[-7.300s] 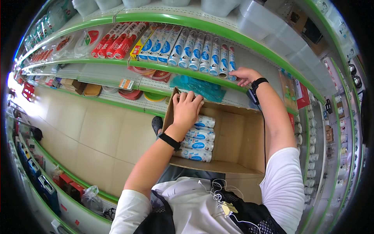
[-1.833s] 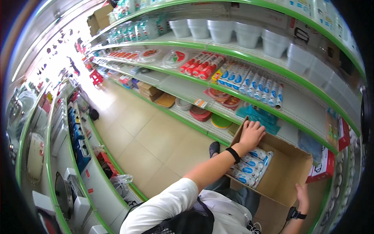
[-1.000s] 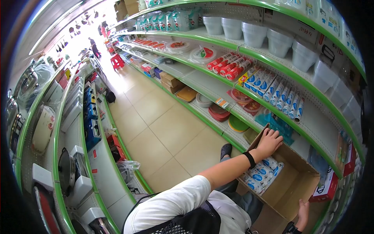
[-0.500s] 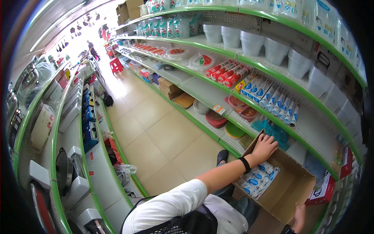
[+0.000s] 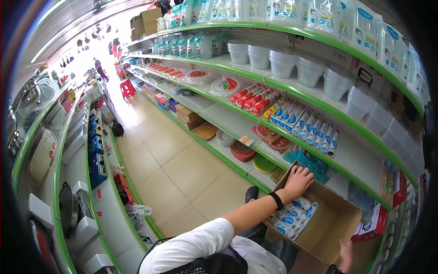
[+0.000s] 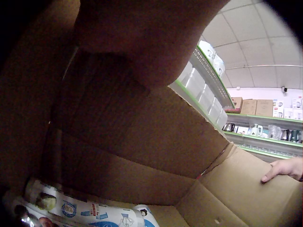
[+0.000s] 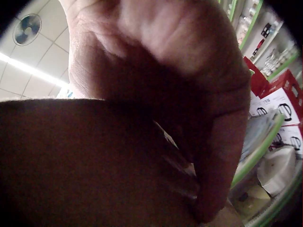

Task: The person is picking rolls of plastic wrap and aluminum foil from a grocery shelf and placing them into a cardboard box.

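Head view: a cardboard box (image 5: 342, 208) is held in front of the person's lap, just below the shelving. White printed rolls (image 5: 294, 219) with blue ovals lie side by side inside it, crowded along the left end, while brown floor shows toward the right end. The left hand (image 5: 299, 182) has its fingers curled over the top edge of the left end wall, near the far corner. The right hand (image 5: 346, 253) grips the right end wall near the near corner.

On the shelf (image 5: 358, 170) above, slim white-and-blue tubes (image 5: 317, 132) lie in a row, their ends toward the green front edge; to their left come red rolls (image 5: 255, 98) (glossy, and much the brightest goods there). The next shelf up carries stacks of translucent plastic tubs (image 5: 283, 64) along its front edge.

Left wrist view: the rolls lie at the bottom of the box, printed with blue lettering and small pictures (fruit among them). The left hand is a dark shape over the box wall, its fingertips hidden. The right hand reaches over the far end's edge, thumb inside.

Right wrist view: the right palm sits close against the shadowed box wall, fingers bent down; their exact hold is too dark to tell. Red-and-white cartons (image 7: 284, 104) stand beyond, and a fan (image 7: 27, 29) shows on the ceiling.
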`<move>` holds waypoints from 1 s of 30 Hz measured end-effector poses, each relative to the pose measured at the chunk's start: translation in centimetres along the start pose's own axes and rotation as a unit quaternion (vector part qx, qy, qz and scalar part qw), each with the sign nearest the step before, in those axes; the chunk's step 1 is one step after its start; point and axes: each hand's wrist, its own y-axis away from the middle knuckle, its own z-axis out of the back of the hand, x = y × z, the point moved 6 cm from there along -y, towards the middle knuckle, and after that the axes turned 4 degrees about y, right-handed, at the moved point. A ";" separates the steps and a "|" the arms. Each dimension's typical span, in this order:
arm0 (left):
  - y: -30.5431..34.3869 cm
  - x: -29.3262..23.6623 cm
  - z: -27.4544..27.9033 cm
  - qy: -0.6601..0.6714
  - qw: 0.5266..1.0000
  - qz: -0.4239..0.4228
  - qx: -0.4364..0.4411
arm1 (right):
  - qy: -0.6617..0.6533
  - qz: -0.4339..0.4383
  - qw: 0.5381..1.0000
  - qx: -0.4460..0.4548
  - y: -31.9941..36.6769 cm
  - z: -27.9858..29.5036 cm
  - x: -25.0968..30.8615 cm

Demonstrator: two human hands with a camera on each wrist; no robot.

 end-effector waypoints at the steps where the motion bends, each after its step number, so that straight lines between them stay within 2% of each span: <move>1: 0.0 0.0 0.0 -0.006 1.000 0.000 0.000 | 0.000 -0.016 1.000 0.004 0.4 -0.2 1.0; 5: 0.0 -0.1 0.1 -0.005 1.000 -0.015 -0.021 | 0.028 -0.055 0.998 -0.007 1.9 -0.4 3.8; 9: 0.0 -0.1 0.1 -0.001 1.000 -0.018 -0.024 | 0.057 -0.054 0.997 -0.009 1.0 0.0 1.6; 12: 0.0 0.0 -0.2 0.001 1.000 -0.018 -0.023 | 0.021 -0.043 0.998 0.044 0.3 -0.3 0.7; 14: -0.1 0.2 -0.5 0.000 1.000 -0.015 -0.020 | -0.025 -0.050 0.998 0.006 0.2 -0.3 -0.3; 17: -0.1 0.2 -0.6 0.000 1.000 -0.019 -0.021 | -0.017 -0.068 0.998 0.003 1.1 -0.5 2.1; 20: -0.2 0.0 -0.3 0.001 1.000 -0.012 -0.010 | -0.042 -0.033 0.998 0.013 -0.4 -0.2 -1.3; 21: -0.3 0.1 -0.3 0.000 1.000 -0.010 -0.008 | -0.043 -0.035 0.998 0.014 -0.2 -0.5 -1.0; 23: -0.3 0.1 -0.3 -0.005 1.000 -0.014 -0.013 | -0.030 -0.043 0.998 -0.038 0.5 -0.3 0.6; 30: -0.4 0.1 -0.5 0.001 1.000 -0.010 -0.008 | 0.002 -0.081 0.997 -0.003 1.4 -0.6 3.7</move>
